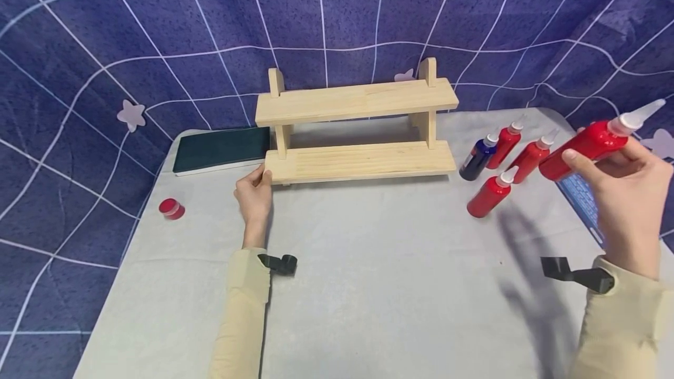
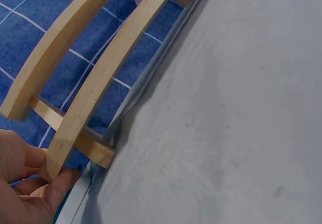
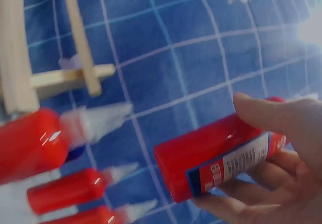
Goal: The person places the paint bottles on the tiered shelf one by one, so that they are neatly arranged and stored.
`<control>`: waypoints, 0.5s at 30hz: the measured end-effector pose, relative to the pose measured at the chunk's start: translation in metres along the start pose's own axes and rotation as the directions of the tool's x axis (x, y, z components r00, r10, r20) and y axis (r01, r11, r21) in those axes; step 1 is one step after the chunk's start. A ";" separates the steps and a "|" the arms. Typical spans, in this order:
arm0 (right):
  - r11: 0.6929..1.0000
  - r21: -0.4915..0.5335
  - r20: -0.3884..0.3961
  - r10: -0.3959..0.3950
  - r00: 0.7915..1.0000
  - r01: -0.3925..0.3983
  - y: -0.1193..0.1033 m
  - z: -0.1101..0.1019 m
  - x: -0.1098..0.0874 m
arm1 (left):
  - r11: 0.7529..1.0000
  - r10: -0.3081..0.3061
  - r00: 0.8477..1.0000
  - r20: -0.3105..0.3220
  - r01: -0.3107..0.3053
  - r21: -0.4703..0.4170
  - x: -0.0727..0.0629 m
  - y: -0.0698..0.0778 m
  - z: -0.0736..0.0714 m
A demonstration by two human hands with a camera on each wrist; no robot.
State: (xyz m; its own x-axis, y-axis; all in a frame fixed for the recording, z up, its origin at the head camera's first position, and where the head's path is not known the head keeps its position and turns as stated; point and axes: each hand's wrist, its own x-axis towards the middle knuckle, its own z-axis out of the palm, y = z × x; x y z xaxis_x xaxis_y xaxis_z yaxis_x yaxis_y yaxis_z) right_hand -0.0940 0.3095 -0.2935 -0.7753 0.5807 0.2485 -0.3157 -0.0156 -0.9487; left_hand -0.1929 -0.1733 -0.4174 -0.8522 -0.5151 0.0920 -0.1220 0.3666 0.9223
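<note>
A two-tier wooden shelf rack (image 1: pixel 363 159) stands at the back of the table. The left hand (image 1: pixel 254 195) pinches the left end of its lower board, thumb on one face and fingers beneath, as the left wrist view shows. Raised at the right, the right hand (image 1: pixel 632 192) grips a red squeeze bottle (image 1: pixel 584 148) with a white pointed nozzle, tilted in the air. A label with a barcode faces the right wrist camera (image 3: pixel 236 166). Left of that hand stand a dark blue bottle (image 1: pixel 476 159) and several red bottles (image 1: pixel 489 196) of the same shape.
A dark green box-like or book-like item (image 1: pixel 221 150) lies left of the rack. Near the left table edge sits a small red-lidded jar (image 1: pixel 171 209). A blue flat object (image 1: pixel 581 203) lies partly under the right hand. Behind the pale tablecloth (image 1: pixel 368 274) hangs a blue gridded curtain (image 1: pixel 347 22).
</note>
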 end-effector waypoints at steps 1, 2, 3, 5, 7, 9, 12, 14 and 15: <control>1.000 0.024 0.003 -0.015 1.000 0.015 -0.003 0.003 0.000 | 1.000 0.003 1.000 -0.002 -0.003 -0.001 0.000 0.000 0.000; 0.998 0.060 0.008 -0.029 1.000 0.029 -0.007 0.006 -0.001 | 1.000 0.005 1.000 -0.003 -0.005 -0.003 0.000 0.000 0.000; 0.996 0.081 0.012 -0.044 0.999 0.043 -0.010 0.009 -0.001 | 1.000 0.007 1.000 -0.004 -0.007 -0.003 0.000 0.001 0.000; 0.993 0.096 0.025 -0.065 0.998 0.062 -0.015 0.016 -0.002 | 1.000 0.010 1.000 -0.004 -0.011 -0.007 0.001 0.001 0.000; 0.991 0.111 0.048 -0.083 0.995 0.078 -0.020 0.024 -0.003 | 1.000 0.014 1.000 -0.005 -0.014 -0.010 0.001 0.001 0.000; 0.989 0.113 0.073 -0.101 0.992 0.092 -0.022 0.034 -0.004 | 1.000 0.013 1.000 -0.006 -0.013 -0.012 0.001 0.001 0.000; 0.986 0.122 0.114 -0.125 0.986 0.111 -0.021 0.048 -0.007 | 1.000 0.013 1.000 -0.006 -0.013 -0.008 0.000 0.001 0.000; 0.986 0.115 0.131 -0.133 0.983 0.118 -0.018 0.057 -0.010 | 1.000 0.010 1.000 -0.005 -0.010 -0.003 -0.001 0.001 0.000; 0.987 0.104 0.139 -0.133 0.981 0.119 -0.016 0.061 -0.012 | 1.000 0.010 1.000 -0.003 -0.010 0.000 -0.001 0.001 0.000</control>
State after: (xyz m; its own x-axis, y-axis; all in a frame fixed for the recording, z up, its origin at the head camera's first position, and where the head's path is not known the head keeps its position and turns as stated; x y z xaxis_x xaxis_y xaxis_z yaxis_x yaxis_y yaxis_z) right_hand -0.1133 0.2530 -0.2694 -0.7948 0.4588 0.3971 -0.4608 -0.0305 -0.8870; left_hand -0.1917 -0.1724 -0.4169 -0.8519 -0.5137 0.1021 -0.1135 0.3713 0.9215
